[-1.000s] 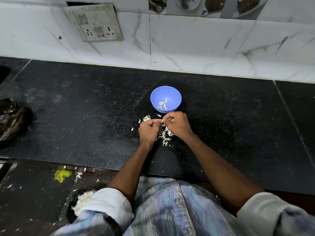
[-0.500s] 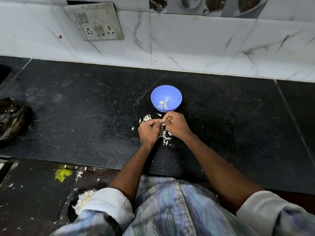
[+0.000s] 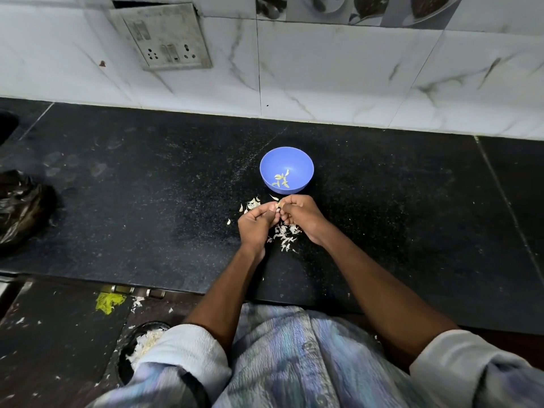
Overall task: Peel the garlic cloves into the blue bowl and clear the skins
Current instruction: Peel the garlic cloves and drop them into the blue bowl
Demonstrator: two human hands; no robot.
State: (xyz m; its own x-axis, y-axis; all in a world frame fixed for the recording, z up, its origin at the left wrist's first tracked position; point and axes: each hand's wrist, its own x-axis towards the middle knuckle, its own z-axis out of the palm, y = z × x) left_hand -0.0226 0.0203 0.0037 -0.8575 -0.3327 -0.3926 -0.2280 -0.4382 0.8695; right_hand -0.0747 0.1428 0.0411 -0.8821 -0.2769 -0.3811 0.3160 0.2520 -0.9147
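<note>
Both hands met just in front of the blue bowl [image 3: 286, 169], low over the black worktop [image 3: 147, 216]: the left hand [image 3: 255, 223] and the right hand [image 3: 300, 214] each had fingers curled in a tight pinch on a single garlic clove [image 3: 279, 205], of which only a pale sliver showed between the fingertips. A few peeled cloves [image 3: 281, 180] already lay in the bottom of the bowl. Loose skins [image 3: 284, 234] lay scattered on the worktop under and between the wrists, with a smaller patch to the left of the bowl. The clove was small and likely slick once bared, so a hard pull on the skin could have shot it out of the grip and onto the worktop among the skins, or off the near edge to the floor. Papery skins could also have drifted into the bowl, it stood so close
</note>
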